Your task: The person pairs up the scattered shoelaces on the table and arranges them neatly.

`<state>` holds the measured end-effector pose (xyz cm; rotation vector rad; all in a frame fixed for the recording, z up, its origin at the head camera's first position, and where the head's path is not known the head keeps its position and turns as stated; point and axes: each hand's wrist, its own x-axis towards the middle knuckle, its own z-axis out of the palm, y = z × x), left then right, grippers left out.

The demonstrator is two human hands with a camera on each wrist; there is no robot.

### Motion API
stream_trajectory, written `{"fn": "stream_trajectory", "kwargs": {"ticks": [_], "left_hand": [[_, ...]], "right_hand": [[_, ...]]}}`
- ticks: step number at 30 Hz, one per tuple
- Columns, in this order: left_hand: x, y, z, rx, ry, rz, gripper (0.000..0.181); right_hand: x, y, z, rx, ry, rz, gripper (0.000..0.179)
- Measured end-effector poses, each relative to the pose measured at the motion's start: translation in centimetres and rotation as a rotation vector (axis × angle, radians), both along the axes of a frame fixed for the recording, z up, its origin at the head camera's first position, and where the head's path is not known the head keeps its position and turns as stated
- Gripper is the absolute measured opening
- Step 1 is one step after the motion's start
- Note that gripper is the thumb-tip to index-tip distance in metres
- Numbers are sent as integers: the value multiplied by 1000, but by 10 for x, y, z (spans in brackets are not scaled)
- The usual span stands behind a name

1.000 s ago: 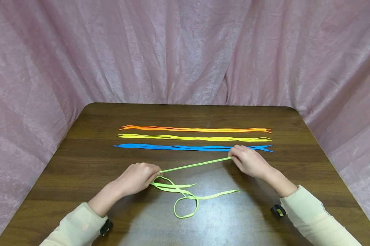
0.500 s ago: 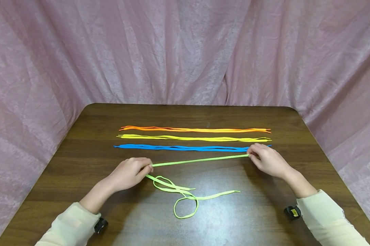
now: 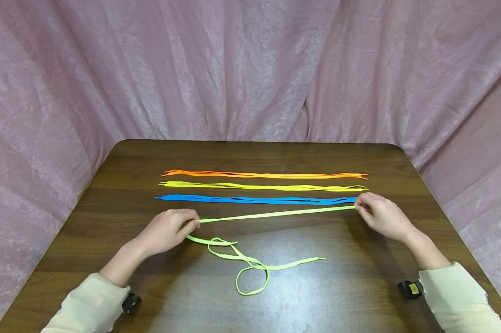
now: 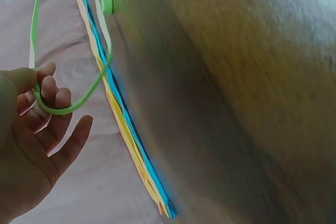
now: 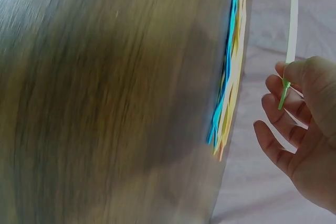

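A light green shoelace (image 3: 275, 214) is stretched between both hands, in front of the blue laces. My left hand (image 3: 169, 231) pinches it between thumb and forefinger; in the left wrist view the lace (image 4: 63, 110) loops down below the fingers. Near its tipped end, the right hand (image 3: 385, 216) pinches the lace, and the tip (image 5: 282, 100) sticks out past the thumb in the right wrist view. The slack green part (image 3: 252, 292) lies in loose loops on the table, with a loose end pointing right.
Behind the hands, straightened orange laces (image 3: 267, 175), yellow laces (image 3: 267, 187) and blue laces (image 3: 259, 200) lie in parallel rows across the brown wooden table (image 3: 109, 185). A pink curtain (image 3: 250, 69) hangs behind the table's far edge.
My right hand has moved right, drawing the green shoelace out longer. The left hand has shifted left and slightly away from me. Some of the slack near it has been pulled along to the left.
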<state>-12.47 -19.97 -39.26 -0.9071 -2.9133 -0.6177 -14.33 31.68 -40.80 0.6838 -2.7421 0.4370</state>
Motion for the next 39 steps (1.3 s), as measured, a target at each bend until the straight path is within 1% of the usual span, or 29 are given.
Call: {"fn": "stream_trajectory", "kwargs": {"ticks": [8,13,17,19,24,28,33,35,39], "left_hand": [[-6,-16,3,-1,-13,48,11],[-13,-32,-2,-7,-8,82,11],[-17,-44,-6,-16,-29,101,12],[-20,-50,-8,-26,-26,107,11],[-26,-63,-12,-42,-22,144,10],[-30,-73,-13,-53,-36,179,10],[-34,-85,-13,-76,-71,235,12],[-35,-89,-13,-85,-78,258,12],[-37,-96,-15,-97,-77,282,12]], "right_hand": [[2,20,0,-3,-11,-52,13],[2,32,-3,7,-27,-75,11],[2,40,-7,9,-5,-73,12],[2,43,-9,4,-2,-75,12],[2,47,-12,12,-26,-93,11],[3,48,-13,15,-52,-99,12],[2,49,-15,13,-42,-95,15],[1,50,-16,14,-36,-99,17],[0,51,-17,9,-43,-112,18]]}}
